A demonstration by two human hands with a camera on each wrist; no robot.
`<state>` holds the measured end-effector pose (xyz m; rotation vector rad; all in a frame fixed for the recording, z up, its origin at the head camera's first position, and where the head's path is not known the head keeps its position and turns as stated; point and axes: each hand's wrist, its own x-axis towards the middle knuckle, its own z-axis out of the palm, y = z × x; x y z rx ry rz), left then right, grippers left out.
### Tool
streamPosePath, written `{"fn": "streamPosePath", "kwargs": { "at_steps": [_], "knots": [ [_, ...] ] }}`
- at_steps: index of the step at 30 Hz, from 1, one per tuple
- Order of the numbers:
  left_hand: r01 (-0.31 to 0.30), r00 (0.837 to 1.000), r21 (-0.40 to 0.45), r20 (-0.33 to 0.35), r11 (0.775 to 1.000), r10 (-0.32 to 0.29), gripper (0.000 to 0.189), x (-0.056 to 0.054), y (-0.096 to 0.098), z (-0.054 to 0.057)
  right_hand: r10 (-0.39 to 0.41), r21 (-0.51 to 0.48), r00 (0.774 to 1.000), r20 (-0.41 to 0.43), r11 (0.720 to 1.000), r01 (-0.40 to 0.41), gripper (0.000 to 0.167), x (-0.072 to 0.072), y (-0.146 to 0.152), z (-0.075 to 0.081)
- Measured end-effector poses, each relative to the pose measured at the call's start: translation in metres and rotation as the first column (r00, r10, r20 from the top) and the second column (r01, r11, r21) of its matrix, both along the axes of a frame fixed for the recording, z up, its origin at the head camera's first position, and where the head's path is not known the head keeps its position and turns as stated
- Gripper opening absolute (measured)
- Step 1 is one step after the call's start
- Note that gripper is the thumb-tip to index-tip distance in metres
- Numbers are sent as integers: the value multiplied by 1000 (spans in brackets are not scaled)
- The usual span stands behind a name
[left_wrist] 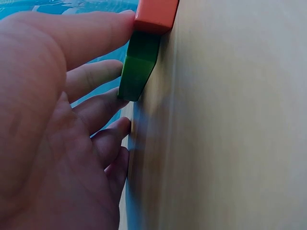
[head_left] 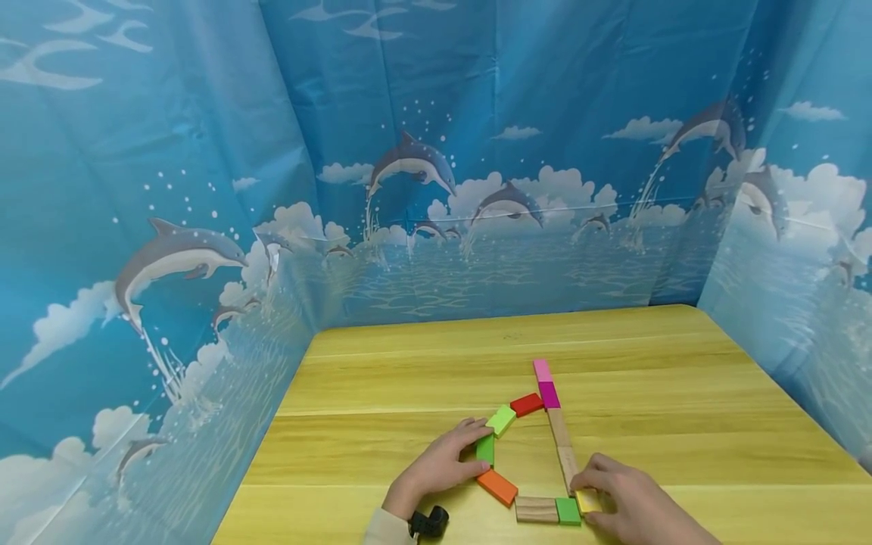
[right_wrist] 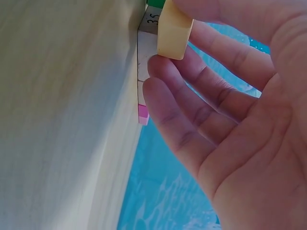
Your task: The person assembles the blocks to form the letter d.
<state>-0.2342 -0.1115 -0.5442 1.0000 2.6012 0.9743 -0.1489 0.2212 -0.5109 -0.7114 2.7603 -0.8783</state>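
Flat wooden blocks lie end to end in a closed loop on the table. My right hand [head_left: 630, 499] pinches a yellow block [right_wrist: 173, 36] at the loop's near right corner, beside a small green block [head_left: 568, 512]. With fingers loosely spread, my left hand [head_left: 443, 462] rests along the loop's left side. Its thumb touches the orange block [head_left: 497, 487], and its fingertips lie at the longer green block [left_wrist: 138, 69]. Farther round are a lime block [head_left: 501, 421] and a red block [head_left: 527, 405].
Plain wood blocks [head_left: 559, 428] form the right side, with magenta [head_left: 549, 394] and pink [head_left: 541, 370] blocks running beyond the red one. Another plain block [head_left: 536, 509] lies at the near side. A dolphin-print curtain [head_left: 477, 272] surrounds the yellowish wooden table [head_left: 354, 409].
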Motion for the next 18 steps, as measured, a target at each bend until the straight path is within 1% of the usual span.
{"fn": "streamPosePath", "kwargs": {
  "at_steps": [3,8,14,18],
  "knots": [
    [-2,1000,-2,-4,1000,2,57,0,1,0,-4,6,1000,16,1000,3,26,3,0,1],
    [-3,1000,13,16,1000,2,57,2,0,1,-5,28,1000,9,1000,5,27,4,-1,-1],
    [2,1000,17,25,1000,-2,56,2,0,2,-22,11,1000,6,1000,22,26,4,0,-5],
    [-2,1000,13,21,1000,2,57,3,0,2,-16,-11,1000,4,1000,16,27,4,0,-7]
  ]
}}
